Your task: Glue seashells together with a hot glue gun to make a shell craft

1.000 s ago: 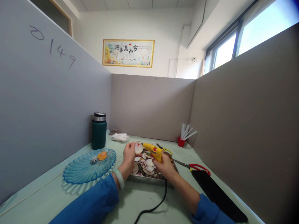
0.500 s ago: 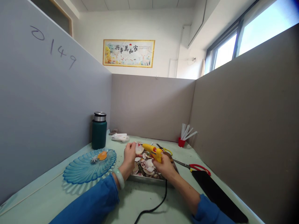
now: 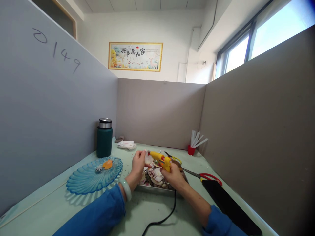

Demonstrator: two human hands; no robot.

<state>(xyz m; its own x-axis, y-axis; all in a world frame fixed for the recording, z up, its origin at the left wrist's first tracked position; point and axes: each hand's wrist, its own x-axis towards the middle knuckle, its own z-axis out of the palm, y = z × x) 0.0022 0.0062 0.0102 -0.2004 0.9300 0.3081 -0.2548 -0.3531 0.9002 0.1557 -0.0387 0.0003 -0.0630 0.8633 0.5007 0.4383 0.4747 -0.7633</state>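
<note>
My left hand (image 3: 138, 163) pinches a pale seashell (image 3: 148, 159) above the left side of a metal tray (image 3: 156, 190). Wrapped round the handle of a yellow hot glue gun (image 3: 161, 158) is my right hand (image 3: 174, 175). The gun's nozzle points left and meets or nearly meets the shell; I cannot tell whether they touch. Below both hands, the tray holds many loose seashells (image 3: 155, 173), partly hidden by my hands. A black cord (image 3: 169, 213) runs down across the table from under my right hand.
On the left, a blue scalloped glass plate (image 3: 83, 178) carries an orange shell (image 3: 107, 164) and a small dark-and-white piece. Behind it stands a green bottle (image 3: 104, 141). Red-handled scissors (image 3: 209, 177), a black strip (image 3: 228, 206) and a red cup (image 3: 191, 150) of white sticks lie right.
My left hand has shifted slightly right and tilted the shell, so its face now shows less. My right hand and the glue gun stay almost still.
</note>
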